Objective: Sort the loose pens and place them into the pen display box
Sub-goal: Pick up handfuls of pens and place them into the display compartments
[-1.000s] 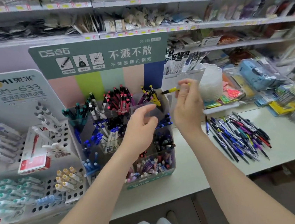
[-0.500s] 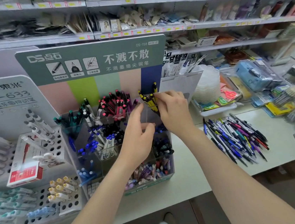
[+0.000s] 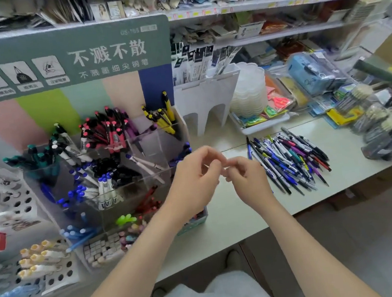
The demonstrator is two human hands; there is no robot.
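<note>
Both hands held nothing that I could see. Left hand and right hand hung close together over the counter, fingers loosely curled and tips nearly meeting. There was blur at the fingertips, but no pen showed in either.

Loose pens lay in a fanned heap on the counter, just right of the right hand. Their long axes ran mostly from far-left to near-right. The right hand was plainly the nearer one, and I judged the path from it to the heap open.

Pen display box stood to the left, clear-walled, with the left hand in front of its near right corner. Its compartments were already part filled: yellow pens at back right, red-capped pens beside them, blue-capped pens lower down.

A white divider panel stood behind, between box and heap. A stack of clear tubs sat to its right. A white peg rack was at far left. Any carry from heap to box would cross in front of the left hand.
</note>
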